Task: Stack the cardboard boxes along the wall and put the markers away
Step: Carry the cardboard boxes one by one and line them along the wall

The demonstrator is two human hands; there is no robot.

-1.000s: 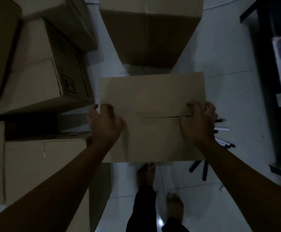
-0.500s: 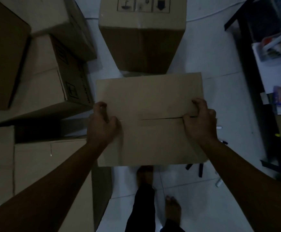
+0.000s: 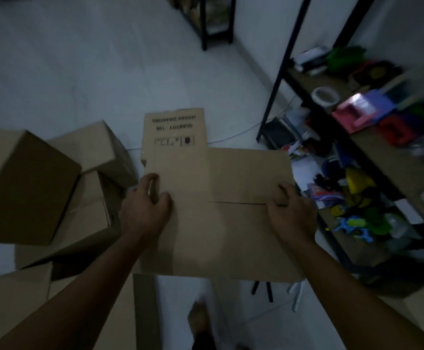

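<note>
Dim light falls over a pale tiled floor, with a black metal shelving unit along the right side, its shelves crowded with blurred, colourful clutter, among it a roll of tape. The person stands holding a cardboard box out in front at about waist height. The left hand grips its left edge, fingers curled over the side and thumb on top; the right hand grips the right edge the same way, close to the slit where the top flaps meet. Behind the held box, partly hidden by it, a printed box stands on the floor with dark lettering on its face that reads upside down from here. To the left lies a loose cluster of other boxes, some tilted against one another, and another sits low at the left under the forearm. Below the held box's near edge, several markers lie scattered on the tiles, dark ones and a paler one just beside them. A bare foot shows at the bottom.
</note>
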